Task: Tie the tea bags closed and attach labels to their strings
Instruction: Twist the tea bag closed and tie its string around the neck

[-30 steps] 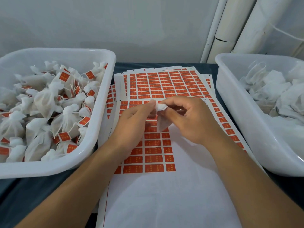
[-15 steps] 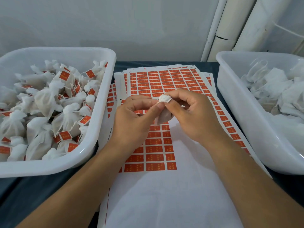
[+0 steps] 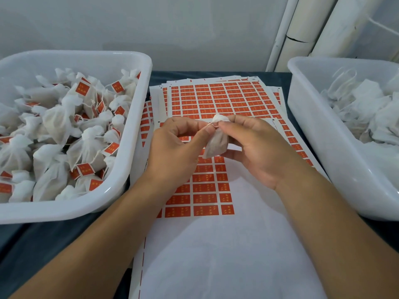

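Note:
A small white tea bag (image 3: pixel 216 142) hangs between my two hands above the label sheets, its gathered top bunched upward. My right hand (image 3: pixel 257 152) pinches the bag at its neck with thumb and forefinger. My left hand (image 3: pixel 174 152) pinches the thin string at the neck, right beside the right fingertips. Sheets of orange-red sticker labels (image 3: pixel 218 100) lie flat under both hands; the nearest sheet (image 3: pixel 205 190) has most of its labels peeled off, leaving bare white backing.
A white tub (image 3: pixel 129 169) on the left holds several tied tea bags with orange labels. Another white tub (image 3: pixel 313 137) on the right holds untied white bags. White pipes (image 3: pixel 302 29) stand at the back right against the wall. The table is dark.
Both hands have risen slightly with the bag. The left fingers moved from the bag's top to pinch the string at the neck, and the bag's body now hangs lower in view.

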`<state>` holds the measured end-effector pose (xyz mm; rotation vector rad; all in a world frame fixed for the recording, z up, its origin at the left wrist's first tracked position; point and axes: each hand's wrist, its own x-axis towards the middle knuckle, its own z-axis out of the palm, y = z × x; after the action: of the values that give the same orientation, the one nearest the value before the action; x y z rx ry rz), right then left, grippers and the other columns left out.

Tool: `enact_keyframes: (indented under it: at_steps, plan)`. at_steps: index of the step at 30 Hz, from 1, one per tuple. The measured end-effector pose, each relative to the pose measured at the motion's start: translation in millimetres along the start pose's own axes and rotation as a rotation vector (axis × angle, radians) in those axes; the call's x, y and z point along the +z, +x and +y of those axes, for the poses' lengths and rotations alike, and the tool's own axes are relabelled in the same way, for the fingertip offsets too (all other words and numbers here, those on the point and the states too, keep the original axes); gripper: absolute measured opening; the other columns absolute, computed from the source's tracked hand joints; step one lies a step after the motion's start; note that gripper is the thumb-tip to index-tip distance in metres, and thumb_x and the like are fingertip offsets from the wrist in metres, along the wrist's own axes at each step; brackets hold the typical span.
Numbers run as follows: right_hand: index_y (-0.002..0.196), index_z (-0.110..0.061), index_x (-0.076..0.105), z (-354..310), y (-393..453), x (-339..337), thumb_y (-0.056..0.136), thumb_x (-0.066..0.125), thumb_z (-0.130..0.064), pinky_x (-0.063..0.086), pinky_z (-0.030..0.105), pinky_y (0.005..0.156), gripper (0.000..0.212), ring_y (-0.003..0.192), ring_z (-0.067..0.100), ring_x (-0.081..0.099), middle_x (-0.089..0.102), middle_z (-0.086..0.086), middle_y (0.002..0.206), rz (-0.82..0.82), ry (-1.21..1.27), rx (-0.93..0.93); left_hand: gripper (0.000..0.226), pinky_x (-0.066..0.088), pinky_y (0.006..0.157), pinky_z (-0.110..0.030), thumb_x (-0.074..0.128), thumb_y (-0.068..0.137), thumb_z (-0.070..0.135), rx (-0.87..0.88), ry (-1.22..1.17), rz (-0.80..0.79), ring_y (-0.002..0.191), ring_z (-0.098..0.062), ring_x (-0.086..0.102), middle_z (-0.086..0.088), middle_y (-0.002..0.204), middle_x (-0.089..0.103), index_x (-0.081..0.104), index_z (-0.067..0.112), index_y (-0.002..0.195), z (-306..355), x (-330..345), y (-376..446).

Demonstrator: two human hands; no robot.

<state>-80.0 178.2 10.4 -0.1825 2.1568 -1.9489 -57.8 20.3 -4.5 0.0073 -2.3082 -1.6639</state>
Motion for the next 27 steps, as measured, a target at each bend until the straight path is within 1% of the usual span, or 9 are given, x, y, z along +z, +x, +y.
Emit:
enact_keyframes:
  at_steps: [4, 7, 11, 14, 16, 18, 22, 25, 27]
  plan:
    - [0.113, -0.020, 0.074, -3.1, -2.3, -3.0, 0.105, 0.054, -0.031, 0.059, 0.041, 0.095, 0.024, 0.111, 0.021, 0.070, 0.074, 0.001, 0.110, -0.071, 0.142, 0.072, 0.018, 0.054, 0.073, -0.012, 0.066, 0.084, 0.056, -0.029, -0.014, -0.017, 0.092, 0.002, 0.068, 0.023, 0.090, 0.072, 0.073, 0.040, 0.086, 2.3, -0.4, -1.8]
    - [0.107, -0.025, 0.076, -3.1, -3.0, -4.1, 0.104, 0.053, -0.030, 0.059, 0.044, 0.096, 0.023, 0.116, 0.026, 0.066, 0.071, 0.004, 0.116, -0.116, 0.200, 0.095, 0.016, 0.053, 0.071, -0.009, 0.067, 0.088, 0.054, -0.031, -0.010, -0.030, 0.090, 0.003, 0.069, 0.023, 0.090, 0.073, 0.073, 0.040, 0.088, 3.2, -0.1, -2.9]
    - [0.107, -0.026, 0.075, -2.9, -3.9, -6.1, 0.102, 0.055, -0.029, 0.058, 0.046, 0.096, 0.021, 0.117, 0.027, 0.066, 0.071, 0.005, 0.118, -0.151, 0.242, 0.109, 0.019, 0.055, 0.073, -0.010, 0.066, 0.092, 0.051, -0.039, -0.032, -0.058, 0.091, -0.001, 0.071, 0.020, 0.091, 0.074, 0.075, 0.036, 0.095, 2.5, 0.3, -3.4]
    - [0.105, -0.025, 0.077, -1.6, -3.9, -7.0, 0.102, 0.056, -0.029, 0.058, 0.047, 0.096, 0.021, 0.118, 0.027, 0.065, 0.071, 0.003, 0.119, -0.147, 0.256, 0.120, 0.014, 0.051, 0.071, -0.003, 0.067, 0.091, 0.052, -0.048, -0.017, -0.055, 0.090, 0.003, 0.069, 0.023, 0.090, 0.073, 0.073, 0.038, 0.092, 1.2, 1.6, -3.2]
    - [0.104, -0.019, 0.078, -1.5, -3.2, -7.2, 0.102, 0.058, -0.031, 0.057, 0.049, 0.097, 0.023, 0.120, 0.028, 0.063, 0.069, 0.003, 0.123, -0.138, 0.247, 0.126, 0.011, 0.049, 0.070, -0.001, 0.068, 0.091, 0.050, -0.024, 0.019, -0.031, 0.091, 0.005, 0.066, 0.021, 0.091, 0.072, 0.071, 0.039, 0.091, -0.5, 3.6, -3.0]
    - [0.106, -0.013, 0.076, -1.3, -1.8, -6.2, 0.101, 0.060, -0.032, 0.057, 0.049, 0.098, 0.025, 0.122, 0.028, 0.061, 0.066, 0.005, 0.127, -0.120, 0.219, 0.125, 0.007, 0.048, 0.068, -0.002, 0.070, 0.092, 0.045, 0.012, 0.056, -0.005, 0.092, 0.007, 0.063, 0.020, 0.096, 0.069, 0.069, 0.039, 0.092, -2.1, 5.5, -3.2]
    - [0.107, -0.010, 0.077, -0.1, -0.9, -3.8, 0.100, 0.062, -0.032, 0.059, 0.045, 0.094, 0.027, 0.114, 0.027, 0.065, 0.067, 0.009, 0.119, -0.056, 0.185, 0.113, 0.007, 0.048, 0.066, -0.002, 0.072, 0.093, 0.040, 0.067, 0.100, 0.022, 0.093, 0.009, 0.061, 0.018, 0.100, 0.067, 0.065, 0.042, 0.090, -4.3, 6.8, -3.2]
    - [0.104, -0.009, 0.077, 0.1, -1.1, -3.3, 0.100, 0.063, -0.032, 0.061, 0.044, 0.091, 0.028, 0.110, 0.027, 0.067, 0.069, 0.011, 0.113, -0.042, 0.161, 0.102, 0.005, 0.046, 0.067, 0.000, 0.070, 0.095, 0.041, 0.049, 0.123, 0.022, 0.095, 0.009, 0.060, 0.018, 0.103, 0.067, 0.067, 0.043, 0.092, -6.3, 7.3, -2.9]
    - [0.102, -0.010, 0.077, 1.0, -0.6, -2.3, 0.100, 0.063, -0.034, 0.061, 0.043, 0.091, 0.028, 0.104, 0.026, 0.068, 0.071, 0.011, 0.105, -0.008, 0.110, 0.083, 0.007, 0.044, 0.068, 0.003, 0.067, 0.096, 0.041, 0.022, 0.107, 0.020, 0.096, 0.010, 0.059, 0.022, 0.099, 0.068, 0.068, 0.044, 0.090, -5.4, 7.8, -3.8]
